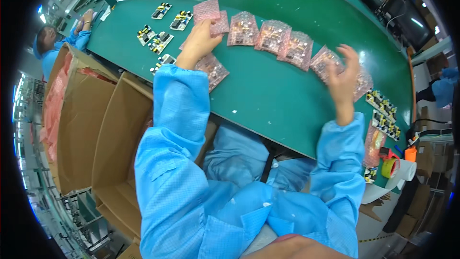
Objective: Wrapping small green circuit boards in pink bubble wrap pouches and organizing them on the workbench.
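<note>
My left hand (200,41) is closed on the lower edge of a pink bubble-wrap bag (206,9), its fingertips partly hidden. Under and beside it lie more pink bags, including a bagged circuit board (212,70) near the wrist. To the right, several bagged circuit boards (243,29) form a curved row on the green table. My right hand (344,78) hovers with spread fingers over the row's right end, by a bagged board (324,61), and holds nothing. Another bagged board (363,84) is partly hidden behind that hand.
Bare circuit boards (181,20) lie at the table's left, with more boards (382,105) at the right. A tape roll (389,167) and orange cup (410,154) sit near the right edge. Open cardboard boxes (103,125) stand at my left. Another person (62,43) works far left.
</note>
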A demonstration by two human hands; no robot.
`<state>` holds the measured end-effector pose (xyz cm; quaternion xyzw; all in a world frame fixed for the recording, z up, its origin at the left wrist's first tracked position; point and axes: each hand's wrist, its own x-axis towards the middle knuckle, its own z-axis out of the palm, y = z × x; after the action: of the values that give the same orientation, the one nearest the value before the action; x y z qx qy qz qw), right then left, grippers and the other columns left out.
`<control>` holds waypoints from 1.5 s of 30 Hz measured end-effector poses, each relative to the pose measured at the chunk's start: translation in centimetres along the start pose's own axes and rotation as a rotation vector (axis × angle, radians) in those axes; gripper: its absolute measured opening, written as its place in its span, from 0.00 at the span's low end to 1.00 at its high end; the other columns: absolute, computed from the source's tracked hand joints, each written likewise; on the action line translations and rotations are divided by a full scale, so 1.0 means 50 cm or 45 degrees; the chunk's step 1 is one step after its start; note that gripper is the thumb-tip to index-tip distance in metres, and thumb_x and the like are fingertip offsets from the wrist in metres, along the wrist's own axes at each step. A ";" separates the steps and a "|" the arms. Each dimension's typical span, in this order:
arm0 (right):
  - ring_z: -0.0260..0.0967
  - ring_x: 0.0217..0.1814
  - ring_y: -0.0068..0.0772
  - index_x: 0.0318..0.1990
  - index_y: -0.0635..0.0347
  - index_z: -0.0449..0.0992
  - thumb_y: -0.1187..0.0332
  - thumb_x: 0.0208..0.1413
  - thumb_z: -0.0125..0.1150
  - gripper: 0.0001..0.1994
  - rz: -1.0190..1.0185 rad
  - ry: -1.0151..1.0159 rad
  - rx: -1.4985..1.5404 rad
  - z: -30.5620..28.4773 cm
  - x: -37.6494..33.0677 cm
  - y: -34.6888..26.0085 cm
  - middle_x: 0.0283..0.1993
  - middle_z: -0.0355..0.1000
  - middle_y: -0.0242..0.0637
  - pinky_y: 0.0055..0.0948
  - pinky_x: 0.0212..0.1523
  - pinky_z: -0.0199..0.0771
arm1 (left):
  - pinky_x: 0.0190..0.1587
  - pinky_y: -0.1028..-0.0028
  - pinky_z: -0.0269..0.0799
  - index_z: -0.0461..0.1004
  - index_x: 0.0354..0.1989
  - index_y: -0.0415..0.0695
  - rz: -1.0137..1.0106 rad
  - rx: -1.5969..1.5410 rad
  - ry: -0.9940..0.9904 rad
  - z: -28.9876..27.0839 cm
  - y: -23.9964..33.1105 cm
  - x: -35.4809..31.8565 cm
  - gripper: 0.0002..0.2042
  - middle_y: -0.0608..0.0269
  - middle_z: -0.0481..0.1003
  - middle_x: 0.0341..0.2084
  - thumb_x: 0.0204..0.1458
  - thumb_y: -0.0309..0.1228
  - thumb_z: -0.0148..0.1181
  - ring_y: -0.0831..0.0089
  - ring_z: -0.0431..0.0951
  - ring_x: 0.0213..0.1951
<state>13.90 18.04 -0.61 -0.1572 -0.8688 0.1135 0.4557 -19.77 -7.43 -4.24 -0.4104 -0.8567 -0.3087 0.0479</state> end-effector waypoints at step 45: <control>0.68 0.31 0.14 0.59 0.57 0.69 0.72 0.43 0.77 0.33 0.649 -1.360 0.564 -0.107 0.007 -0.020 0.34 0.72 0.25 0.19 0.29 0.68 | 0.40 0.58 0.74 0.75 0.31 0.43 0.769 -0.012 0.314 -0.013 0.215 -0.016 0.04 0.56 0.76 0.37 0.47 0.25 0.61 0.55 0.77 0.40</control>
<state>17.98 17.52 2.99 -0.1829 -0.8674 0.4587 -0.0605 -11.46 -3.27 1.29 -0.6059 -0.6825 -0.3319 0.2387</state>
